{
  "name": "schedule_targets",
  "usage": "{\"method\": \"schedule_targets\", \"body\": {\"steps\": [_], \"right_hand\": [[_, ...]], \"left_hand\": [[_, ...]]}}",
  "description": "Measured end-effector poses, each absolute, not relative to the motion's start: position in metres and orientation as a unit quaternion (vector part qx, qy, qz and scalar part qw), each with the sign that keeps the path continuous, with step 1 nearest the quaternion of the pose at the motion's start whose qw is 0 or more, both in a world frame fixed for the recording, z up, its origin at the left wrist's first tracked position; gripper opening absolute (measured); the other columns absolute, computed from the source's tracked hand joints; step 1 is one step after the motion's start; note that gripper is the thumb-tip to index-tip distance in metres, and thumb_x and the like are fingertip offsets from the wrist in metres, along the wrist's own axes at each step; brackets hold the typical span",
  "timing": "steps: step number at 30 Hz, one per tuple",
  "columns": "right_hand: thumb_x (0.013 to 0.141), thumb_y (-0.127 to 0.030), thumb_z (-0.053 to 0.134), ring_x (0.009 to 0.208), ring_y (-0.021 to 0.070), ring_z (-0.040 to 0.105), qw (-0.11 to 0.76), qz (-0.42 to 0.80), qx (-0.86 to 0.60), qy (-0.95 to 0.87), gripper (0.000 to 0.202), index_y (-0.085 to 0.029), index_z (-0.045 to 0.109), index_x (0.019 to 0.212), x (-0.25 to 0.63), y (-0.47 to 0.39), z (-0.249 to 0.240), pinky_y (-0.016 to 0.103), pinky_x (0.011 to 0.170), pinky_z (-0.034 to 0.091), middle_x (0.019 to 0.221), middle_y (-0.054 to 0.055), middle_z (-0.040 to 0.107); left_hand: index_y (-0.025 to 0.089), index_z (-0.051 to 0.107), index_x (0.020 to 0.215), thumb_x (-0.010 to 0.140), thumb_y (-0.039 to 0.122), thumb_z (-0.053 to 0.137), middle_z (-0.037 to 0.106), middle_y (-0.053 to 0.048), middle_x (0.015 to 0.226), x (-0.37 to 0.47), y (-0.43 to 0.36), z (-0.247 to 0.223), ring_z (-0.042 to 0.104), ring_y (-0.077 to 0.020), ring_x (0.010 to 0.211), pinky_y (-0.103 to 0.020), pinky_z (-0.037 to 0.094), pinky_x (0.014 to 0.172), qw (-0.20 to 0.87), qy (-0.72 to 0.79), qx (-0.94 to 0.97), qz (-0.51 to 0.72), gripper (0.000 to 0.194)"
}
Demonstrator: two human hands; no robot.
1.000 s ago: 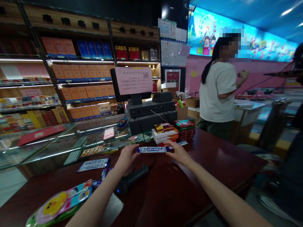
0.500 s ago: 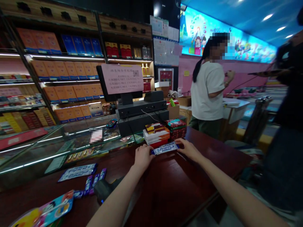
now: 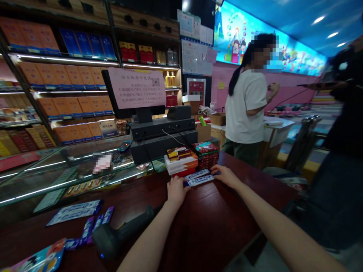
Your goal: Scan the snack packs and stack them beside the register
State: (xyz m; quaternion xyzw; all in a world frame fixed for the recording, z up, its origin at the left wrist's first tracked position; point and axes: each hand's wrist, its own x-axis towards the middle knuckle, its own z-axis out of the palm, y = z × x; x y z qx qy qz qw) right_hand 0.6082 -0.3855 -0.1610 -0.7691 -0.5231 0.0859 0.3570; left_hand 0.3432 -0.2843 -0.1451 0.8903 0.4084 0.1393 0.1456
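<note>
Two narrow blue-and-white wrapped snack bars (image 3: pixel 201 179) lie side by side on the dark wooden counter, just in front of stacked packets. My left hand (image 3: pixel 177 192) pinches the left end of the nearer bar, fingertips partly hidden behind the hand. At the bar's right end, my right hand (image 3: pixel 227 176) is closed with thumb and fingers on its tip. Behind them sit an orange-and-white box (image 3: pixel 181 163) with yellow-and-brown packets on top and a pile of red-brown packets (image 3: pixel 208 155). A black handheld scanner (image 3: pixel 124 230) lies left of my left forearm.
Several purple wrapped bars (image 3: pixel 98 223), a blue-and-white flat packet (image 3: pixel 76 211) and a colourful pouch (image 3: pixel 42 258) lie at left. A monitor with a pink notice (image 3: pixel 137 88) stands beyond the glass case (image 3: pixel 76 177). A person in a white shirt (image 3: pixel 246 109) stands behind the counter's far end.
My view has swung slightly right, so the counter things appear further left. The nearer bar now lies a little in front of the other, both hands still at its ends. More of the scanner shows.
</note>
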Motion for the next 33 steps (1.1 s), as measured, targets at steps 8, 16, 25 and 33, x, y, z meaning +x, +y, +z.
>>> {"method": "schedule_targets", "body": {"steps": [8,16,25,33], "right_hand": [[0.070,-0.016,0.072,0.100,0.0240,0.072,0.371,0.087,-0.762,-0.524,0.032,-0.023,0.069,0.101,0.613,-0.385,-0.170,0.035,0.092,0.052,0.101,0.004,0.078],[0.075,-0.020,0.070,0.096,0.0228,0.072,0.374,0.074,-0.764,-0.520,0.032,-0.025,0.068,0.106,0.619,-0.381,-0.179,0.035,0.091,0.052,0.100,0.003,0.078],[0.076,-0.021,0.068,0.097,0.0233,0.072,0.366,0.058,-0.769,-0.521,0.033,-0.024,0.067,0.109,0.619,-0.379,-0.181,0.036,0.092,0.051,0.101,0.004,0.077],[0.078,-0.019,0.067,0.103,0.0238,0.070,0.358,0.048,-0.768,-0.529,0.035,-0.024,0.066,0.112,0.610,-0.388,-0.178,0.037,0.095,0.050,0.107,0.005,0.076]], "left_hand": [[0.030,0.071,0.111,0.081,0.041,0.071,0.066,-0.005,0.117,0.346,-0.281,-0.150,0.056,-0.0264,0.115,-0.037,0.043,0.095,0.161,0.417,0.880,0.158,0.031],[0.029,0.068,0.109,0.080,0.038,0.073,0.071,-0.002,0.110,0.350,-0.277,-0.151,0.058,-0.0236,0.111,-0.034,0.041,0.091,0.184,0.417,0.873,0.173,0.031],[0.029,0.066,0.108,0.078,0.038,0.074,0.072,0.001,0.106,0.354,-0.275,-0.154,0.061,-0.0214,0.105,-0.032,0.039,0.086,0.206,0.430,0.860,0.183,0.032],[0.028,0.065,0.112,0.078,0.041,0.074,0.072,-0.001,0.109,0.345,-0.282,-0.143,0.059,-0.0240,0.109,-0.035,0.038,0.090,0.174,0.422,0.870,0.185,0.037]]}}
